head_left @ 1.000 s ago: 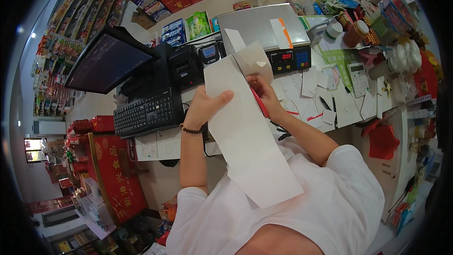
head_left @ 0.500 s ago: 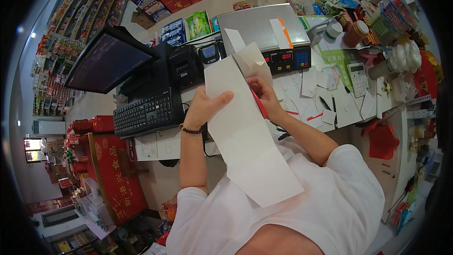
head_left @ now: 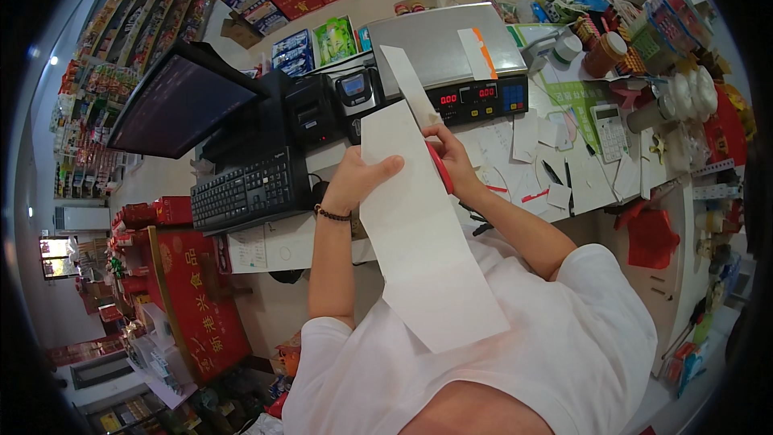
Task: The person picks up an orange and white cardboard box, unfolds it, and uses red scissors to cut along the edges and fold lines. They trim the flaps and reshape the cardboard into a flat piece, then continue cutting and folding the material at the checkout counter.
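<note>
A long white sheet of card slants across the middle, its lower end resting over my white shirt. My left hand grips its left edge, thumb flat on top and fingers underneath. At the opposite edge, my right hand is closed round red-handled scissors; their blades are hidden. A narrow white strip sticks up beyond the right hand, beside the card's far end and in front of the scale. Whether the strip still joins the card cannot be seen.
Behind the card stands a digital scale with a steel top. A keyboard, a monitor and a black printer are on the left. Paper scraps, pens and a calculator lie to the right, near jars.
The wide bent flap beside my right hand has turned out of sight, and a narrow strip now shows there. The card's far end has shifted slightly right. Both hands keep their hold.
</note>
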A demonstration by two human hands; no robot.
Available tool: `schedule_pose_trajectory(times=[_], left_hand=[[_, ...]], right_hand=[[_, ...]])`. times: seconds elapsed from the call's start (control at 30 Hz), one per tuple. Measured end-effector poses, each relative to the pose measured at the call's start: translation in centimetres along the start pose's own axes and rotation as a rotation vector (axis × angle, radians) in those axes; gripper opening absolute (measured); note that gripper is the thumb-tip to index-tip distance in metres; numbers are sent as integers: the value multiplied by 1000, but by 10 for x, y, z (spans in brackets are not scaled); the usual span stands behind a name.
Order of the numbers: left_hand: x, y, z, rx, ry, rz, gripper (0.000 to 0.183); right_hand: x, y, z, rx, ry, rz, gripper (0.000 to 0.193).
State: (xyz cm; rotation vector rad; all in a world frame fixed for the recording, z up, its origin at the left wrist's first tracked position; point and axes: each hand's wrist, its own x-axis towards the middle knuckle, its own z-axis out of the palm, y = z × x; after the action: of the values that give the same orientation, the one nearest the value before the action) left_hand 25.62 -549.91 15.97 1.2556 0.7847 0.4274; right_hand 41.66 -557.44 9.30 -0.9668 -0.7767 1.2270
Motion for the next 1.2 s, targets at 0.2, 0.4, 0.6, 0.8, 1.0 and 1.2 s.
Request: schedule_pose_trajectory(times=[0.2,0.4,0.6,0.8,1.0,1.2], left_hand=[[1,3,-31,3,215,93,33],[-5,19,-63,-27,393,289,31],[-16,42,-79,100,580,455,32],[-20,49,-86,-61,528,443,38],[-23,28,-97,-449,363,337,43],[-28,-20,-69,-472,176,146,42]], right_hand=[[2,-16,-8,38,64,222,33],[-4,-31,-17,72,-89,312,39],[0,-33,-34,-90,-264,282,52],[0,-44,-25,-167,-254,312,58],[0,-59,-25,-44,-322,321,51],[12,-58,-41,-14,-327,301,52]])
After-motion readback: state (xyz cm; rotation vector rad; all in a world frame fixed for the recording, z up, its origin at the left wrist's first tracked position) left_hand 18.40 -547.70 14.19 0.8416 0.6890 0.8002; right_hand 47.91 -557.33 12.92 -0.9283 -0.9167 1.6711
